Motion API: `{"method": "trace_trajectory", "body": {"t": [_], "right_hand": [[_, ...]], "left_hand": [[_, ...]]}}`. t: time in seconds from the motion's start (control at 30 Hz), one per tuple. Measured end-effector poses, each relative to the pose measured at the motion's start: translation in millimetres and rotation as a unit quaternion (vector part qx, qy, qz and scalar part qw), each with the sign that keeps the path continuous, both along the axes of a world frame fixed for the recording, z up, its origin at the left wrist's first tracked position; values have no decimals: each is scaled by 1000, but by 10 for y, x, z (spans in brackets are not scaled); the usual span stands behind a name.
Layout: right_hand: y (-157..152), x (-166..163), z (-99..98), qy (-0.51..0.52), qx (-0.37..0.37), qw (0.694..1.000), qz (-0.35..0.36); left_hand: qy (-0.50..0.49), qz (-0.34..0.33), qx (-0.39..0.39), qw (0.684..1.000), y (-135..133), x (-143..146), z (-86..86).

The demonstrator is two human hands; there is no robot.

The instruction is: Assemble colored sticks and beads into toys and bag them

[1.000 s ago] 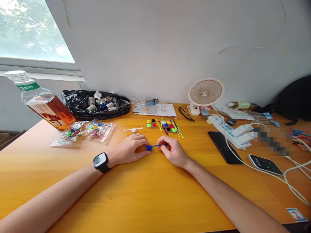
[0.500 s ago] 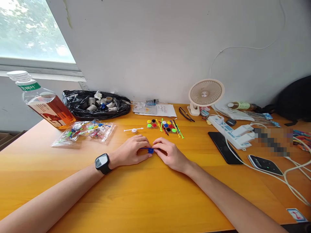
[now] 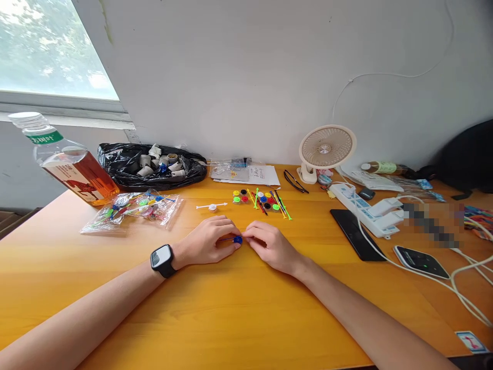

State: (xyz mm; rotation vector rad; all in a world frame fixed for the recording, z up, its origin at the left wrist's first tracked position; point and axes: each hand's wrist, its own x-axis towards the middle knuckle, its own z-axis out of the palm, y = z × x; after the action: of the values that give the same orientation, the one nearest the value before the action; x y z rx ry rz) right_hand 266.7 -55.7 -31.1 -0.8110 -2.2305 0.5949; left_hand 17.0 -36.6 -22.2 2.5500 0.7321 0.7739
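A blue plastic spinner is between my hands, low over the wooden table, made up of a small round disc (image 3: 238, 240) and a thin arrow (image 3: 226, 239). My left hand (image 3: 208, 240), with a black watch on its wrist, is closed with thumb and fingertips on the disc's left side. From the right, my right hand (image 3: 272, 247) pinches at the spinner's right edge; its fingers hide the arrow's far end. Beyond my left hand lies a white arrow spinner (image 3: 212, 207). Several coloured round bases (image 3: 244, 199) and loose arrows (image 3: 285, 205) lie farther back.
At left are a tilted-looking tea bottle (image 3: 82, 174), a clear bag of spinner parts (image 3: 133, 210) and a black plastic bag (image 3: 154, 180). To the right stand a fan (image 3: 327, 149), a power strip (image 3: 362, 208), a black phone (image 3: 356, 234) and trailing white cables (image 3: 427, 281).
The blue disc has turned, so its round face shows instead of its squarish side. My right fingertips have shifted slightly at its right edge. My left hand stays nearly still.
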Motion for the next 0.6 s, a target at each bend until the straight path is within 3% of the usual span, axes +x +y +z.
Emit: {"method": "trace_trajectory", "body": {"t": [0.23,0.6], "right_hand": [[1,27,-8,-35,59,998,12],[-3,21,21,-55,43,998,1]], "left_hand": [[-7,7,13,1000,-6,8,-8],[-2,-12,45,999,-13,8,14]]}}
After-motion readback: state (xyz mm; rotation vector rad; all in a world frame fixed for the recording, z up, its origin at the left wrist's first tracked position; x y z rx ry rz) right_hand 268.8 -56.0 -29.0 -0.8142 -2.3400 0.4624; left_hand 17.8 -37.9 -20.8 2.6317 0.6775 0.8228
